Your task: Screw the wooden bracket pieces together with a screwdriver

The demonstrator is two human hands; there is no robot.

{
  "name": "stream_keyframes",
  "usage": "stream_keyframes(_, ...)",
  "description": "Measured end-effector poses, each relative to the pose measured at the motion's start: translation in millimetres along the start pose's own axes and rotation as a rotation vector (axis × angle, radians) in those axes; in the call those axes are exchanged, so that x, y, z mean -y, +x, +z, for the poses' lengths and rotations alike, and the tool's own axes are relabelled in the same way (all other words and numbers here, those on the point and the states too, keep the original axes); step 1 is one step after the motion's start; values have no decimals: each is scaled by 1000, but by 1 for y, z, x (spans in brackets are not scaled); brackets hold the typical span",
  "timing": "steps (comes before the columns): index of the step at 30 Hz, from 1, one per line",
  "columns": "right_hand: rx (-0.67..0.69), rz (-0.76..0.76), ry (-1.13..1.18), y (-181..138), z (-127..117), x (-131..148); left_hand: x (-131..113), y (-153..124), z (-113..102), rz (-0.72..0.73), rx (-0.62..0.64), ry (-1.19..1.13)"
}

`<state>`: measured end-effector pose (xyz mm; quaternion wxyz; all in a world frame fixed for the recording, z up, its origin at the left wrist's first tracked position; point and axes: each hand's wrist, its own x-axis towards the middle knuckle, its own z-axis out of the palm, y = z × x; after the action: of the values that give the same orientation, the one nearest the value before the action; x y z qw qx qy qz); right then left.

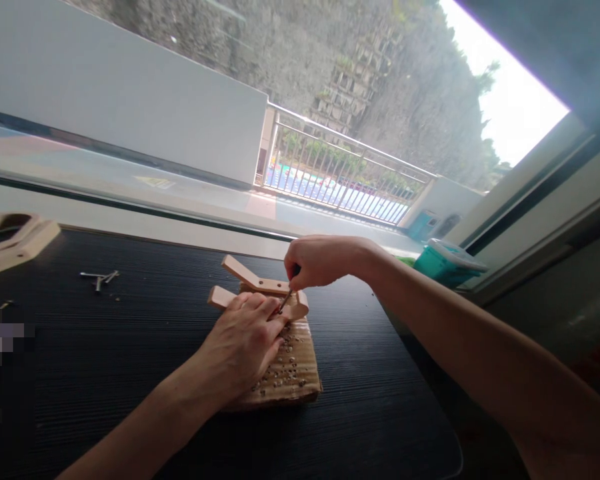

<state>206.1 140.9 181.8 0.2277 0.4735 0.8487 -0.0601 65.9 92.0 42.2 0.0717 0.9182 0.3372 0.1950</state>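
Observation:
My right hand [317, 260] is closed around the dark handle of a screwdriver [286, 298], its thin metal shaft slanting down to a pale wooden piece [296, 308]. The tip meets the wood beside my left fingers, and the exact contact is hidden. My left hand [250, 330] presses over that wooden piece and grips it against a corrugated cardboard pad [297, 367]. Just behind lies a second, angled wooden piece [260, 281] with dark holes along its side. Many small holes pit the cardboard.
Several metal bolts [100, 279] lie on the black table [170, 267] to the left. A larger wooden frame part [25, 243] rests at the far-left corner. Beyond the table's right edge stands a teal bin [447, 265], and a window runs behind.

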Motion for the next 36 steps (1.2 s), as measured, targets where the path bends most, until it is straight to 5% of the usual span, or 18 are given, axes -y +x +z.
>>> stream_keyframes(36,0,75,-176,-12,-8,27,-2,0,-2,-12,8,-1)
